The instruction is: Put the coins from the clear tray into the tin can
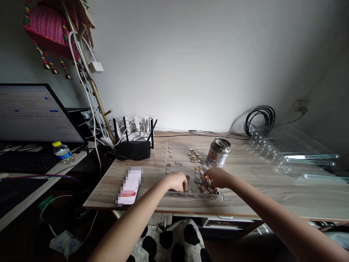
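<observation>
A shallow clear plastic tray point(167, 156) lies on the desk with many loose coins point(196, 158) spread inside it. My left hand point(176, 181) is over the tray's front left part, fingers curled down and pressed together beside a coin; its fingertips are hidden, so what they pinch does not show. On the right, my right hand point(219, 177) reaches into the front right heap of coins, its thumb and fingers bent around some of them. Right behind that hand stands a round, patterned tin point(218, 153) with a metal lid, tilted slightly in view.
A phone point(129, 186) lies left of the tray, with a black router point(133, 150) behind it. Clear acrylic shelves point(294, 153) and a coiled black cable point(259, 121) occupy the desk's right side. A monitor point(35, 112) and bottle point(63, 153) stand far left.
</observation>
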Demonstrator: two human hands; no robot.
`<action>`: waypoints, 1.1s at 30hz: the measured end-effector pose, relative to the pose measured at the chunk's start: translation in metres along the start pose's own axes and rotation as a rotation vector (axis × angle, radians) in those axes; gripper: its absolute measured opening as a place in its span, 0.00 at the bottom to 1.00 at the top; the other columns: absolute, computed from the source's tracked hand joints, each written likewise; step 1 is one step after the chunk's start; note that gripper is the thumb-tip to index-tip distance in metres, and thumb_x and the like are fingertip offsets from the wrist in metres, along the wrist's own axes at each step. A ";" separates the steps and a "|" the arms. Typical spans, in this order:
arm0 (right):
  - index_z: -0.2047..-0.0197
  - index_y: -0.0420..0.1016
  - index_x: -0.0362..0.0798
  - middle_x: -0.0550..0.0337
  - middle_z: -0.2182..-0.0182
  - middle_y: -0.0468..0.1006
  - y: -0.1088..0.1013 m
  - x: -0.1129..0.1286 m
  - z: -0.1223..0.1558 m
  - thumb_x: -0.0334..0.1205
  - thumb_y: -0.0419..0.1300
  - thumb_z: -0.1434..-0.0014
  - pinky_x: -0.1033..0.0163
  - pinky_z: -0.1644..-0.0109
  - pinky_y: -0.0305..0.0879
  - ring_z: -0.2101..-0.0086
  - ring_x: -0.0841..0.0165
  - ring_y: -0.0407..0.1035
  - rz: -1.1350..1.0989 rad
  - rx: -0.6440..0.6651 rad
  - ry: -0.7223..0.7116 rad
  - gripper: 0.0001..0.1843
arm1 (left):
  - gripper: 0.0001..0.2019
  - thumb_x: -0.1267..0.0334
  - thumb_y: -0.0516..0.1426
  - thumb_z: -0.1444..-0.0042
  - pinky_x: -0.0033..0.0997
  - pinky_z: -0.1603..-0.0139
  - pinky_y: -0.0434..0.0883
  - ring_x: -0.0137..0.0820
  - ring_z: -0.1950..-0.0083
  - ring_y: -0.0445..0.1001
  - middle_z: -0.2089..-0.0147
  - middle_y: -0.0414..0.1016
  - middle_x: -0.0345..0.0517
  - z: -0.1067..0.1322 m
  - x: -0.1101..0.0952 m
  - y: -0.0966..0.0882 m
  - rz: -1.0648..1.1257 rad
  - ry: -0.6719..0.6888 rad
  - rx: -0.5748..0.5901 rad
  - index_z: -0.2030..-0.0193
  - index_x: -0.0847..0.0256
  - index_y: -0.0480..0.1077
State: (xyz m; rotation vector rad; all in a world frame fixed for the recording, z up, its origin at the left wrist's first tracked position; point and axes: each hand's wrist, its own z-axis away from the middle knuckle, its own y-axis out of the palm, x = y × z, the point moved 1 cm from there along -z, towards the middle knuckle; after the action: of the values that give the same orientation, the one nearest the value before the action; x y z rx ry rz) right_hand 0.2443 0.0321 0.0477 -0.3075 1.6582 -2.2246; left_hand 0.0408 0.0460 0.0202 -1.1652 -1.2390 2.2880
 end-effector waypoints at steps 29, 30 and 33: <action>0.77 0.71 0.44 0.62 0.80 0.72 -0.010 0.007 -0.012 0.36 0.60 0.62 0.70 0.77 0.54 0.78 0.73 0.63 -0.463 -0.013 -0.165 0.06 | 0.09 0.69 0.46 0.49 0.15 0.85 0.57 0.19 0.83 0.61 0.83 0.59 0.38 -0.037 0.019 -0.013 2.055 -0.260 -0.499 0.80 0.64 0.56; 0.76 0.71 0.43 0.62 0.80 0.72 -0.018 0.005 -0.015 0.40 0.60 0.61 0.70 0.77 0.55 0.78 0.73 0.63 -0.548 -0.087 -0.171 0.08 | 0.09 0.69 0.46 0.50 0.15 0.87 0.54 0.19 0.84 0.59 0.84 0.57 0.38 -0.043 0.019 -0.014 2.056 -0.263 -0.483 0.80 0.64 0.55; 0.71 0.70 0.42 0.60 0.79 0.72 -0.040 0.005 -0.030 0.46 0.58 0.57 0.70 0.77 0.57 0.78 0.74 0.63 -0.782 -0.275 -0.161 0.15 | 0.07 0.70 0.46 0.52 0.15 0.88 0.50 0.20 0.84 0.58 0.84 0.55 0.39 -0.058 0.019 -0.017 2.063 -0.293 -0.399 0.79 0.64 0.55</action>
State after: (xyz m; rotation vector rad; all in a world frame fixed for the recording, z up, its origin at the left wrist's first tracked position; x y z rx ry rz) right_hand 0.2231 0.0664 0.0767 -1.3693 1.9708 -2.3484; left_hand 0.0717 0.1000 0.0069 -3.3665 -0.1002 3.3546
